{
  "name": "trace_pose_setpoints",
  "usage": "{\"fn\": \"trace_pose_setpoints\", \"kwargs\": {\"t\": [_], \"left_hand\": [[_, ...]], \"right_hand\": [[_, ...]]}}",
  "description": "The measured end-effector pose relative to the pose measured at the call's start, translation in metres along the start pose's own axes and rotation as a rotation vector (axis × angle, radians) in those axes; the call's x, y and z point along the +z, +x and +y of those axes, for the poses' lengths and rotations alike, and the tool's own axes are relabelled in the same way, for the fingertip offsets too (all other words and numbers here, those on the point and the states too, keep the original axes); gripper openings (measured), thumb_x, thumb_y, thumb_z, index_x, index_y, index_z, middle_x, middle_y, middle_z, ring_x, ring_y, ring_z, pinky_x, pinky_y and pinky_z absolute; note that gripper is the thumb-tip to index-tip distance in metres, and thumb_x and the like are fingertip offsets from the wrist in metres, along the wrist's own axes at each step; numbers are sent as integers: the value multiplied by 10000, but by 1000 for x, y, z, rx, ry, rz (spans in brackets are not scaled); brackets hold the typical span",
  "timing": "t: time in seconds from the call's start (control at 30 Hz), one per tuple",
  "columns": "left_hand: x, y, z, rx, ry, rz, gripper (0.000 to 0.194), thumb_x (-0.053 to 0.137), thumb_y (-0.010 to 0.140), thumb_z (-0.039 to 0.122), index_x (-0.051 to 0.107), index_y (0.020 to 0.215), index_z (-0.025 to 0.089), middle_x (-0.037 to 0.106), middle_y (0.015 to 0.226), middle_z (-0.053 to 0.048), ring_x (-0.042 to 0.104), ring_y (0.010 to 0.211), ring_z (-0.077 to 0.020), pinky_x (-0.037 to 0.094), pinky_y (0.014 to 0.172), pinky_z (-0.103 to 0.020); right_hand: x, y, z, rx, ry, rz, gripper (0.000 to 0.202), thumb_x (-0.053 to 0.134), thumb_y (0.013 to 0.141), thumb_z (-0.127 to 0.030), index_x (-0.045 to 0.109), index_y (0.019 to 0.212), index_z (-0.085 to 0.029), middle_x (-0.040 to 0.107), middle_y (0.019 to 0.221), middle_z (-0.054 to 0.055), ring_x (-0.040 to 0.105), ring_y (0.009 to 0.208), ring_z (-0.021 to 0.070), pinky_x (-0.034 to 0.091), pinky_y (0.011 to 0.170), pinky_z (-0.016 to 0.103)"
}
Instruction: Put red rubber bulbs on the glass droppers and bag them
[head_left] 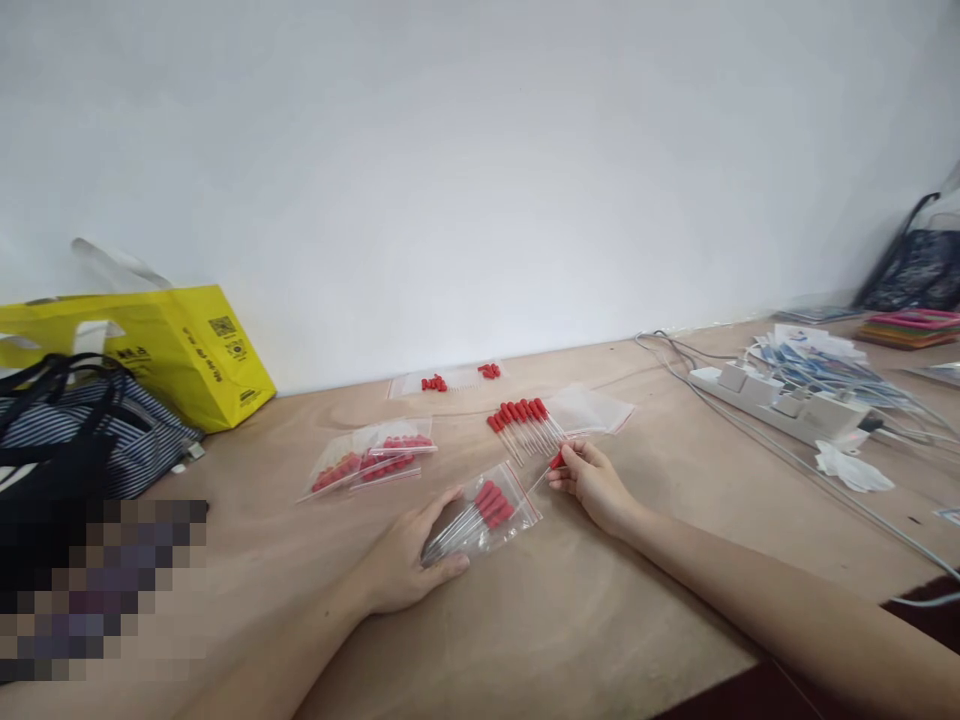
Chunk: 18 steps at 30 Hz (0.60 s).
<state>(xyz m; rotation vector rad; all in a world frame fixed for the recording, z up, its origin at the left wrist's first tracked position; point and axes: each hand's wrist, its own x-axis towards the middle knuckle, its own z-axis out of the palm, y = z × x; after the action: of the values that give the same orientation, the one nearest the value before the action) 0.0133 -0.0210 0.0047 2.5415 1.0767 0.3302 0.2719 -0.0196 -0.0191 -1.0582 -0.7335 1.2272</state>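
Observation:
My left hand (409, 560) grips the lower left end of a clear zip bag (517, 515) between thumb and fingers. Inside it lie several thin, pale-stemmed droppers with red bulbs (491, 503). To the right, my right hand (596, 485) pinches a single dropper (556, 461) by its red bulb, its thin stem pointing down-left toward the bag's open-looking right edge. Whether the stem touches the bag I cannot tell. Just beyond this hand a row of similar droppers (525, 425) rests on the table, red ends away from me, beside a flat clear bag (589, 408).
Filled zip bags (375, 460) lie left of centre. Small red pieces (433, 383) sit on clear plastic by the wall. A power strip (780, 405) with cables and a crumpled tissue (853, 467) are right. A yellow bag (202, 350) and a striped bag (142, 440) stand left.

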Motion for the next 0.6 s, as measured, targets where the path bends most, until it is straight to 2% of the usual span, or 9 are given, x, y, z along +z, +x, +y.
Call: {"fn": "trace_pose_setpoints", "kwargs": {"t": [0.1, 0.2, 0.37, 0.47, 0.6], "left_hand": [[1, 1, 0, -9, -4, 3, 622, 476, 771, 468, 221, 1288, 235, 374, 1320, -65, 374, 1174, -243, 334, 957, -408], [1, 0, 0, -4, -14, 8, 620, 478, 769, 469, 228, 1289, 239, 371, 1323, -63, 371, 1177, -245, 331, 961, -407], [2, -1, -2, -3, -28, 12, 620, 482, 770, 466, 231, 1293, 246, 365, 1328, -63, 369, 1177, -253, 330, 959, -420], [3, -1, -3, -7, -35, 11, 628, 485, 766, 472, 232, 1294, 246, 361, 1331, -65, 367, 1179, -255, 331, 960, -420], [3, -1, -3, -5, -35, 19, 623, 483, 768, 466, 244, 1293, 232, 360, 1332, -68, 362, 1185, -253, 322, 970, -413]], "right_hand": [[1, -8, -1, 71, 9, -74, 167, 572, 739, -271, 434, 760, -179, 576, 622, -20, 592, 538, 91, 490, 523, 203], [0, -11, 0, 101, -58, -237, 269, 656, 663, -312, 449, 760, -170, 599, 651, -16, 604, 558, 96, 499, 546, 212], [-6, -3, -1, 139, -334, -598, 336, 690, 607, -359, 496, 778, -144, 559, 517, -58, 539, 410, 65, 418, 392, 154], [-7, 6, -6, 172, -439, -745, 352, 692, 598, -364, 510, 799, -140, 567, 542, -59, 505, 360, 48, 359, 332, 133], [-4, 15, -11, 169, -466, -867, 356, 691, 604, -354, 525, 833, -138, 584, 599, -47, 534, 411, 50, 389, 373, 137]]}}
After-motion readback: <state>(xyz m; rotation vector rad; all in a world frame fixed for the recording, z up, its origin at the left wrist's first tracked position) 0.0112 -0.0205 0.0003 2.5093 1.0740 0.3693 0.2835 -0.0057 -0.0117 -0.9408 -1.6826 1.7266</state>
